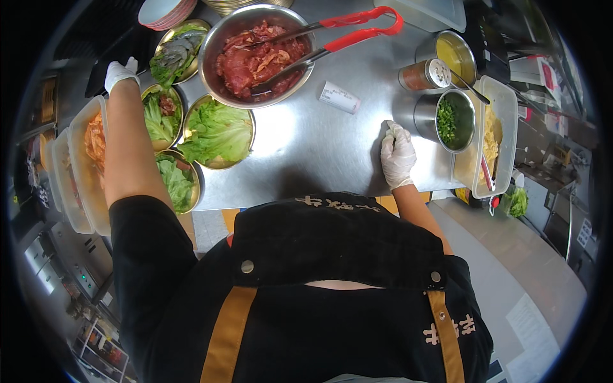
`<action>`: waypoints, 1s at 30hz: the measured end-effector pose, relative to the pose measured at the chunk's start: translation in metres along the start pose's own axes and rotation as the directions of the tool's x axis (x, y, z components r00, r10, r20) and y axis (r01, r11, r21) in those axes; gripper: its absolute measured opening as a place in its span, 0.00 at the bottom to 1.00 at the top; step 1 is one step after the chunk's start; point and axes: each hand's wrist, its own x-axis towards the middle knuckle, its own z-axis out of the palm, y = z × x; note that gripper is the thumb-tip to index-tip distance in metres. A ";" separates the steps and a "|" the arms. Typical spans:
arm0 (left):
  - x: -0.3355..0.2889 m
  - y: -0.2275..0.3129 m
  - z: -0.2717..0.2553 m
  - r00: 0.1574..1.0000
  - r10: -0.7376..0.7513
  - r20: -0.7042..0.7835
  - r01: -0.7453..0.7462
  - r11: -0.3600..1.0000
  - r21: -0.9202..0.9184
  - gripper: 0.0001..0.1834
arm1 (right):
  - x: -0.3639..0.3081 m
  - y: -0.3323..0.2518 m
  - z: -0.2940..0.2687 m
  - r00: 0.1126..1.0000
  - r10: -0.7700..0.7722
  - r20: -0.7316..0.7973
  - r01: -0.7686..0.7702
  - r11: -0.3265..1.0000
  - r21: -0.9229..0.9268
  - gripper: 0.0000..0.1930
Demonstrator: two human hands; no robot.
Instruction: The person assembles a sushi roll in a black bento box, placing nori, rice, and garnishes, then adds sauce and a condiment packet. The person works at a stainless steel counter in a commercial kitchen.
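My left hand [121,73], in a white glove, reaches to the far left beside a black object. Its thumb stands apart from the fingers, and nothing shows in it. Close by are a bowl with grey shrimp on lettuce [179,52] and a bowl with lettuce and some meat [161,113]. My right hand [397,155], also gloved, rests on the steel table with its fingers curled in; I see nothing held. A printed white paper slip [339,97] lies beyond it. To its right stands a steel pot of chopped green onion [446,121].
A steel bowl of raw meat [260,60] holds red-handled tongs [357,39]. Two more lettuce bowls [218,132] [177,180] stand nearer. Plastic tubs [76,185] line the left edge. A shaker [421,75], a yellow-filled pot [456,54] and another tub [476,167] are right.
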 end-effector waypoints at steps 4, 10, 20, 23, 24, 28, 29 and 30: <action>-0.019 0.042 -0.017 1.000 -0.027 -0.008 0.022 0.924 -0.383 0.25 | 0.000 0.000 -0.002 0.992 0.089 0.091 -0.093 0.995 0.037 0.13; -0.113 0.084 -0.054 0.990 -0.142 0.005 0.087 0.578 -0.811 0.27 | 0.001 0.001 -0.001 1.000 -0.015 0.025 0.012 0.993 0.114 0.13; -0.401 0.050 -0.168 0.990 0.112 0.082 0.025 0.433 -0.901 0.06 | -0.005 0.028 -0.009 0.946 -0.166 0.278 0.042 0.914 0.404 0.15; -0.511 0.014 -0.208 0.982 0.175 -0.072 -0.176 0.703 -0.689 0.03 | 0.000 0.033 -0.007 0.900 -0.211 0.381 0.000 0.875 0.485 0.11; -0.545 0.005 -0.207 0.989 -0.130 -0.074 -0.014 0.411 -0.911 0.05 | 0.005 0.029 0.000 0.869 -0.231 0.436 -0.029 0.858 0.513 0.13; -0.694 -0.058 -0.243 0.982 -0.171 -0.077 0.017 0.490 -0.872 0.15 | 0.009 0.005 0.003 0.769 -0.367 0.523 -0.107 0.733 0.672 0.14; -0.732 -0.070 -0.239 0.955 -0.279 -0.101 0.053 0.494 -0.868 0.17 | 0.006 -0.002 0.003 0.736 -0.423 0.528 -0.090 0.712 0.696 0.14; -0.765 -0.087 -0.240 0.943 -0.329 -0.057 0.098 0.436 -0.895 0.18 | 0.000 -0.006 0.005 0.695 -0.485 0.531 -0.074 0.687 0.723 0.14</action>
